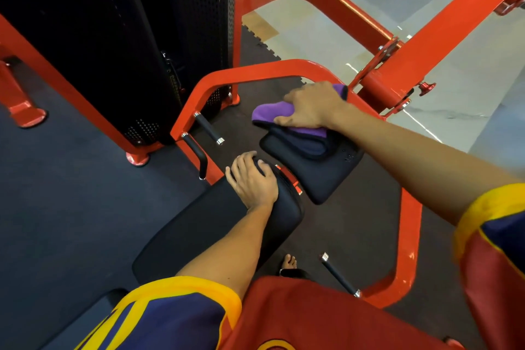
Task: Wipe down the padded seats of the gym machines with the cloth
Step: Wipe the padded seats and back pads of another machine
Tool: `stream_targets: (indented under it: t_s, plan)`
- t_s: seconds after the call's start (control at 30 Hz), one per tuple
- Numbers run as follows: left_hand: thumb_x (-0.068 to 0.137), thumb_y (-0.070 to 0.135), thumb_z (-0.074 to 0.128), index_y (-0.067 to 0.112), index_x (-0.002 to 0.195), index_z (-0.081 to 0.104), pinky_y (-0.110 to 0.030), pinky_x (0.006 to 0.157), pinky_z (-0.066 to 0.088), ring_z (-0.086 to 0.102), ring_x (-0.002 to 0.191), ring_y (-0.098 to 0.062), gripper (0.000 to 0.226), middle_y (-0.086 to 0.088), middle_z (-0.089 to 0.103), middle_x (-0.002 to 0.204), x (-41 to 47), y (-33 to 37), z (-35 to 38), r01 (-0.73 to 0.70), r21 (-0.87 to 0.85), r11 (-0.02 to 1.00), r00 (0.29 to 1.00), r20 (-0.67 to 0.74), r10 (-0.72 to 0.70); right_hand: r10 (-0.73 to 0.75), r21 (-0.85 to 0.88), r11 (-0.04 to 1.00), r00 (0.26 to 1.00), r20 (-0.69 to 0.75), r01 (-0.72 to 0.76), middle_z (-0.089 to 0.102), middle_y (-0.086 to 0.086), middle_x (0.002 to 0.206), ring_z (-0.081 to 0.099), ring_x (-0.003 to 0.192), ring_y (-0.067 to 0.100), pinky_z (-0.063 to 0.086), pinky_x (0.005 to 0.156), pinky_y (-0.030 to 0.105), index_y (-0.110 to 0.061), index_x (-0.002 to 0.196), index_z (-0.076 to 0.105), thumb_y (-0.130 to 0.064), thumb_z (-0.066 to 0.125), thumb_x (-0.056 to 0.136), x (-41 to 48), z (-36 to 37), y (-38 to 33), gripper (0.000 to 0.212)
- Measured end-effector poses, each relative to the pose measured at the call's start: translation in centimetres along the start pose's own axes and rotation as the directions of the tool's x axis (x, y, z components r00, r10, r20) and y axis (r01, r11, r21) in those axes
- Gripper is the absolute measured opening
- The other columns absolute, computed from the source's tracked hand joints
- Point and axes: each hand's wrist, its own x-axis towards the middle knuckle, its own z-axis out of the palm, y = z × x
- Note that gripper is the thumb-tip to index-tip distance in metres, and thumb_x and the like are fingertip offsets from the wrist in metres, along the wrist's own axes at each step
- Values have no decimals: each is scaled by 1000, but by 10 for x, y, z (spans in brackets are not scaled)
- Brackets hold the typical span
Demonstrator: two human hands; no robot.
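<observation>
Back pad [216, 224] is being pressed by left hand [251, 182], fingers spread. Cloth [270, 112] is being gripped on seat [326, 176] by right hand [315, 105].

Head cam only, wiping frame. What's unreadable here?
All head view:
- Seat pad far end: covered by the cloth and right hand.
- Long pad: top under left hand, near end behind left sleeve.
- Inside the black perforated shroud: hidden by its panels.
- Right sleeve: blurred, cut by right edge.
</observation>
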Motion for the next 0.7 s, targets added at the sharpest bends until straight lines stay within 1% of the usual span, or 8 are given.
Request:
stream_targets:
  t_s: [0.1,0.17,0.27,0.37,0.43,0.5,0.6,0.7]
  plan:
    - [91,30,44,23,115,63,-46,121,22,51,127,-18,32,6,64,122,-1,-1,0,-9,18,1000,1000,-8,9,84,132,988,995,-45,-78,70,3,102,58,87,28,34,69,36,-27,94,61,-82,40,88,-17,0,19,60]
    - [91,30,44,23,115,64,-47,121,22,51,127,-18,33,6,64,122,0,0,0,-9,16,1000,1000,-1,9,97,40,995,990,-103,-93,71,4,108,61,98,30,40,77,38,-24,97,64,-80,41,87,-10,6,2,63]
    - [90,30,43,22,114,64,-48,120,23,51,127,-18,33,5,65,120,1,3,-1,2,7,1000,1000,3,-2,39,-167,985,999,-13,-40,72,5,116,62,111,30,38,94,43,-20,107,72,-85,31,84,10,16,-51,81]
    - [90,31,42,22,114,64,-48,120,24,51,126,-18,34,5,65,120,0,2,-1,-5,19,1000,1000,12,5,31,-154,988,1000,0,-31,73,6,114,63,109,30,38,94,44,-19,105,72,-90,25,82,8,18,-55,89]
    - [90,30,42,22,114,65,-49,119,25,52,126,-19,34,5,65,120,0,1,-1,-10,26,1000,1000,14,10,76,-80,993,993,-88,-83,72,5,112,63,108,30,40,92,43,-19,103,70,-91,24,84,-4,16,-34,87]
    - [90,30,41,22,114,65,-50,118,27,52,125,-21,35,4,65,121,0,1,0,-13,25,1000,1000,16,13,194,39,981,966,-169,-190,70,4,114,62,106,29,41,87,41,-21,109,68,-89,30,86,-20,15,-12,81]
    - [92,30,39,22,115,65,-52,117,27,51,126,-22,36,3,64,122,-1,1,-1,-34,49,998,999,32,33,440,253,888,868,-230,-383,67,2,124,63,108,31,45,85,41,-28,129,63,-88,36,86,-40,21,0,78]
    - [93,30,36,21,117,65,-55,118,25,49,128,-23,38,2,63,125,0,0,-3,-61,64,996,996,65,57,603,287,790,771,-206,-541,57,7,141,54,123,37,41,96,48,-23,142,53,-78,34,92,-42,33,-30,77]
